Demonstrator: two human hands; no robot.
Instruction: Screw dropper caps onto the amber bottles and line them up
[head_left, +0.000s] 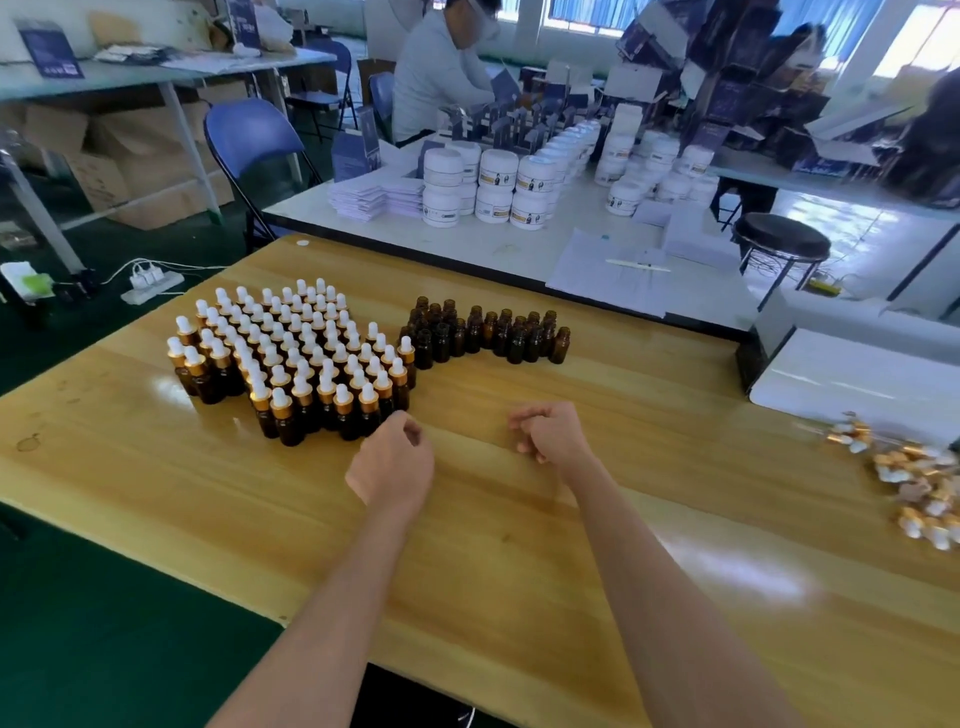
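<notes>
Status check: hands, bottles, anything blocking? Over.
Both empty, loosely curled: left hand, right hand. Block of capped bottles at left; uncapped bottles beyond hands; loose caps far right. Nothing in the way.

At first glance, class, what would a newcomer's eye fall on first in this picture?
The dense block of capped amber bottles on the left of the wooden table stands out first. Right of it sits a smaller cluster of uncapped bottles, and a heap of loose dropper caps lies at the table's right edge.
</notes>
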